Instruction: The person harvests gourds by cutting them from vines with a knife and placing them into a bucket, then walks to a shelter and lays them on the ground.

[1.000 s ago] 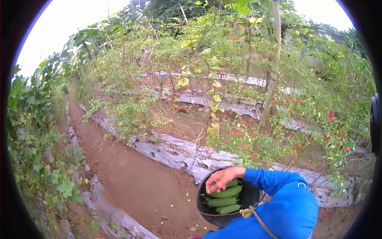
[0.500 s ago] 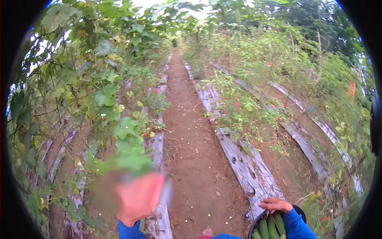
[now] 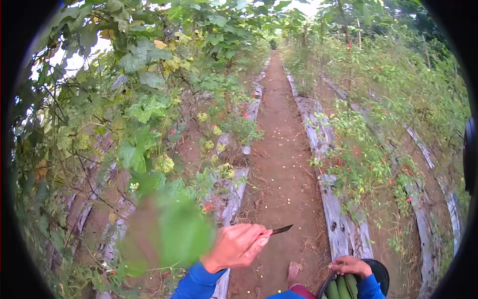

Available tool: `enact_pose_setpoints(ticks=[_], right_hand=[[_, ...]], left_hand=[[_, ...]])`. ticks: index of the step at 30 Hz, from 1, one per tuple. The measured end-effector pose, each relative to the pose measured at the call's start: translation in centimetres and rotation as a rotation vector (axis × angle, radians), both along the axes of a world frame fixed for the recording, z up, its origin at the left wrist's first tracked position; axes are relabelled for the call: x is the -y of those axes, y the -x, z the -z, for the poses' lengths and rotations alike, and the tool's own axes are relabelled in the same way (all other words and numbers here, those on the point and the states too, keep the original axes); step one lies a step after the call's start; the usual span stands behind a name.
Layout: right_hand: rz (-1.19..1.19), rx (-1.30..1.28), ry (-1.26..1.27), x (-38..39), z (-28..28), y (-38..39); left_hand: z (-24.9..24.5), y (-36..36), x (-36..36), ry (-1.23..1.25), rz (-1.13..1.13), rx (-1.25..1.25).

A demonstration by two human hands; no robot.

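We hold our left hand (image 3: pixel 238 246) up in front of us, low in the middle of the view. Its blue sleeve (image 3: pixel 196 283) rises from the bottom edge and the wrist is bent slightly to the right. The fingers are curled tight into a fist around the handle of a small knife (image 3: pixel 280 229). The thumb is pressed along the top, and the dark blade pokes out to the right, nearly level, over the path (image 3: pixel 279 164).

Just left of this hand a large green leaf (image 3: pixel 172 234) hangs close to the camera. It is blurred, and we cannot tell whether the hand touches it.

Our right hand (image 3: pixel 351 265) sits at the bottom right, well apart from the left, palm down on the near rim of a black bucket (image 3: pixel 379 271). Its fingers bend over the edge, but we cannot tell whether they grip it or only rest there. Long green cucumbers (image 3: pixel 341 288) stand packed inside the bucket, right under the fingers.

A bare foot (image 3: pixel 294 272) stands on the reddish soil between the two hands. Grey mulch sheeting (image 3: pixel 332 209) borders the path on both sides. Leafy vines (image 3: pixel 142 107) climb on the left, and chilli plants (image 3: pixel 371 167) with red fruit stand on the right.
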State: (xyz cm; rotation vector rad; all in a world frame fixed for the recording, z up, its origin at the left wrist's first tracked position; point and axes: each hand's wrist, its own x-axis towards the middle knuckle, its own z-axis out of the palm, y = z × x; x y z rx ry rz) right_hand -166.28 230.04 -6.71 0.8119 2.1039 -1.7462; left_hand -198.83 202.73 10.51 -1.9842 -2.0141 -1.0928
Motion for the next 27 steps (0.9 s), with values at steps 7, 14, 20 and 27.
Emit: enact_pose_setpoints(ticks=[7,14,20,27], right_hand=[[-0.165,-0.044,0.01,-14.8,3.2,11.9],[-0.485,-0.108,0.159,-23.2,4.8,27.6],[-0.707,0.123,0.546,-28.0,3.3,41.5],[-0.623,0.091,0.077,-32.1,1.8,56.3]], left_hand=[[0.1,6.2,-6.9,0.081,-0.358,0.074],[-1.8,11.8,-10.5,0.034,-0.67,0.15],[-1.4,16.5,-11.1,0.013,-0.837,-0.045],[-2.3,21.3,-12.7,-0.016,-1.086,-0.156]])
